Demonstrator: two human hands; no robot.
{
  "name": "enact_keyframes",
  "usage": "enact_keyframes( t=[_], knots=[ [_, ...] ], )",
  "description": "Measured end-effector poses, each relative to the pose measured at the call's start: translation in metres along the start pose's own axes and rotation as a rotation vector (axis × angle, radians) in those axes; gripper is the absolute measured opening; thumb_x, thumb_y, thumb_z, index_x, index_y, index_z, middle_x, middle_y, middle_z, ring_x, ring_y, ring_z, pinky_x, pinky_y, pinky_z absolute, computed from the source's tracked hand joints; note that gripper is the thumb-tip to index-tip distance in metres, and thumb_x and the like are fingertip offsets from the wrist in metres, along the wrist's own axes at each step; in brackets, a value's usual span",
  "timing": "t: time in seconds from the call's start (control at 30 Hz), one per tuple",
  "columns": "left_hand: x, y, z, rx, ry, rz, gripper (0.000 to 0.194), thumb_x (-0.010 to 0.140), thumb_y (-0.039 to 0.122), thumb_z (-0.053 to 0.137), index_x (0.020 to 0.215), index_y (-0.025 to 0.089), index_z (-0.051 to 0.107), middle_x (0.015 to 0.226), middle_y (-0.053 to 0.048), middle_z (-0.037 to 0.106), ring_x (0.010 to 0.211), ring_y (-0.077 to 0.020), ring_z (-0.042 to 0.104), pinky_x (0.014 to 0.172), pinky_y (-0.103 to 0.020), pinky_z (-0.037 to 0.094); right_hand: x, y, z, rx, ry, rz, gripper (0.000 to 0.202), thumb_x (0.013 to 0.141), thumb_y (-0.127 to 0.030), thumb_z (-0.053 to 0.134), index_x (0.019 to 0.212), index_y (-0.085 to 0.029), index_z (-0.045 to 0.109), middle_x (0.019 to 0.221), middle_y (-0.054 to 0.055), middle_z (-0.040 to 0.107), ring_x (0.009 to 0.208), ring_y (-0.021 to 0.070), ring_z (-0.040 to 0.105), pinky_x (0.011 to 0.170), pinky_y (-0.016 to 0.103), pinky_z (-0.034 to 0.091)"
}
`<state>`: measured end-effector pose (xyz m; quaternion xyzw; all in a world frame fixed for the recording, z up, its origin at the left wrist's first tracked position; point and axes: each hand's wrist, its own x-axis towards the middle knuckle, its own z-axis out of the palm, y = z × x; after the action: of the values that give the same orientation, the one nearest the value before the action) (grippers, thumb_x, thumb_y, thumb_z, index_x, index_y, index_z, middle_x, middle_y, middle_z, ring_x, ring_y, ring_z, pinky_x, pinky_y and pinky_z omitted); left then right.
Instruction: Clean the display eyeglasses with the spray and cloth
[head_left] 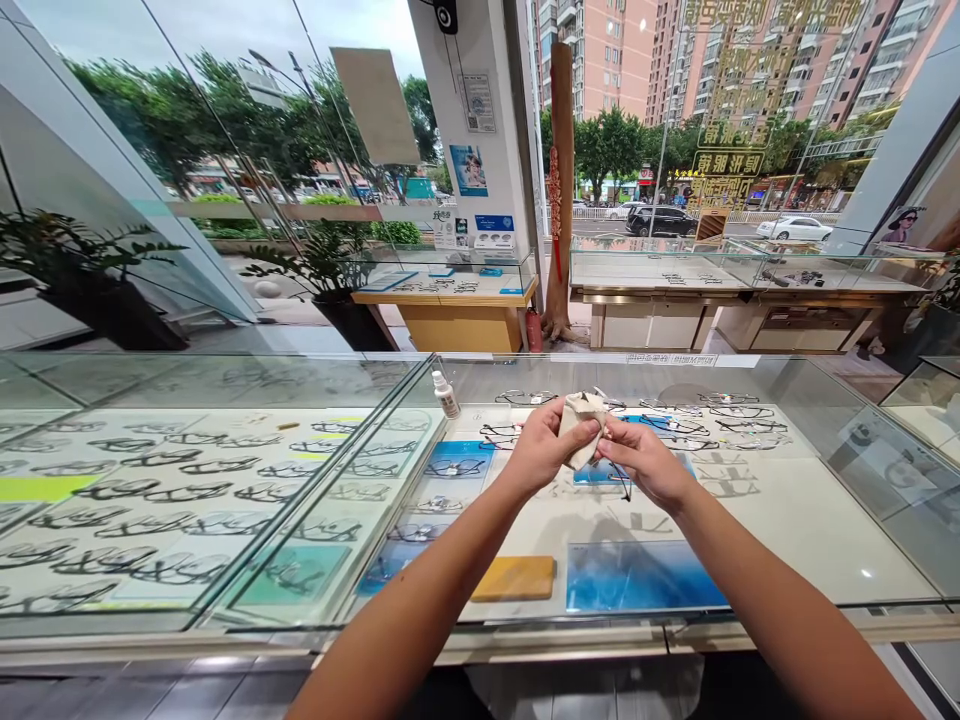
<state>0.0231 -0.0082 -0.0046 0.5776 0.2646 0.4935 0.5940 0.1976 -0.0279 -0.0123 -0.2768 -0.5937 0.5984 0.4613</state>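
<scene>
cream cloth and dark eyeglasses, above a glass-topped desk.
from my remote post i log: left hand clamped on the cloth; right hand closed on the eyeglasses, partly hidden beside the cloth; white bottle standing on the desk, left of both hands.

This is an eyewear shop, its glass display cases holding rows of spectacles.

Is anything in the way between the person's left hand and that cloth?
Nothing visible: the left hand grips the pale cloth directly, thumb across its front. The right hand is close beside it; the white bottle stands clear, farther left.
</scene>
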Motion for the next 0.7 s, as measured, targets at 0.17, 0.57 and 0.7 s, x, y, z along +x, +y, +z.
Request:
enact_keyframes(
  t=[0.17, 0.57, 0.7],
  knots=[
    [0.0, -0.005, 0.001, 0.032, 0.086, 0.036, 0.06, 0.075, 0.073, 0.08, 0.078, 0.016, 0.063, 0.059, 0.0, 0.065, 0.046, -0.0119, 0.057, 0.047, -0.025, 0.046, 0.0, 0.001, 0.004, -0.024, -0.037, -0.011, 0.045, 0.078, -0.063, 0.084, 0.074, -0.019, 0.074, 0.09, 0.003, 0.056, 0.089, 0.0198, 0.053, 0.084, 0.033, 0.042],
    [0.01, -0.009, -0.008, -0.017, 0.344, 0.002, 0.061, 0.07, 0.074, 0.08, 0.078, 0.018, 0.058, 0.065, 0.003, 0.056, 0.059, -0.0105, 0.049, 0.056, -0.023, 0.042, 0.004, -0.005, -0.012, 0.186, 0.15, -0.098, 0.039, 0.071, -0.051, 0.092, 0.07, -0.021, 0.068, 0.092, 0.002, 0.053, 0.084, 0.0161, 0.049, 0.078, 0.03, 0.042],
    [0.011, -0.01, -0.011, 0.133, 0.225, -0.065, 0.054, 0.081, 0.071, 0.065, 0.072, 0.02, 0.052, 0.065, 0.002, 0.051, 0.061, -0.0129, 0.045, 0.057, -0.026, 0.038, 0.005, -0.009, -0.022, 0.243, 0.204, -0.104, 0.037, 0.072, -0.048, 0.093, 0.071, -0.021, 0.067, 0.095, 0.002, 0.057, 0.085, 0.0154, 0.053, 0.078, 0.03, 0.046]
  ],
)
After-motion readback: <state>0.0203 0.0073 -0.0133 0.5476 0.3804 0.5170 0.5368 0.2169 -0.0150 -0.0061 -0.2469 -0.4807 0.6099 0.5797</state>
